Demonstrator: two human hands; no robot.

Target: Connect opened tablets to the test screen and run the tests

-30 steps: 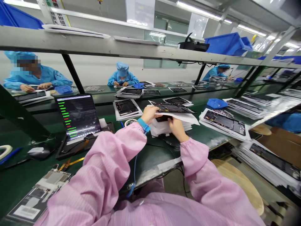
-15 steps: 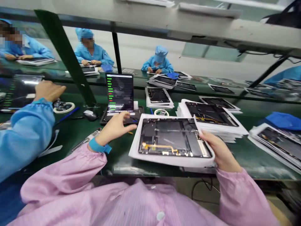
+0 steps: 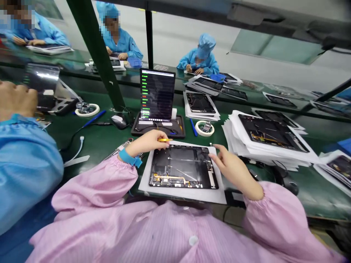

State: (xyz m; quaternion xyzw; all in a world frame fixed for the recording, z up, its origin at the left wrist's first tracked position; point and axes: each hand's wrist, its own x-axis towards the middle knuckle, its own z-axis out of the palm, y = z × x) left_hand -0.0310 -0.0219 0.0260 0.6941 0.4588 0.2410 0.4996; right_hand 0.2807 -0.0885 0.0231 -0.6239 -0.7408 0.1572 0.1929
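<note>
An opened tablet back shell [image 3: 183, 166] lies on a white sheet [image 3: 181, 193] at the near edge of the green bench. My left hand [image 3: 149, 141] rests at its top left corner, fingers pinched on a thin yellow strip [image 3: 165, 140]. At the shell's right edge my right hand [image 3: 229, 166] has its fingers curled, fingertips touching the top right corner; nothing shows in it.
A lit tablet [image 3: 157, 94] stands in a black tray [image 3: 158, 128] behind. A tape roll [image 3: 206, 128] and blue pen lie nearby. A stack of shells on white sheets [image 3: 267, 140] sits at right. A co-worker's blue sleeve [image 3: 26, 160] is at left. Others work across the bench.
The shell on its sheet has been set down flat in front of me. My right hand let go of its edge; my left hand now pinches a yellow strip.
</note>
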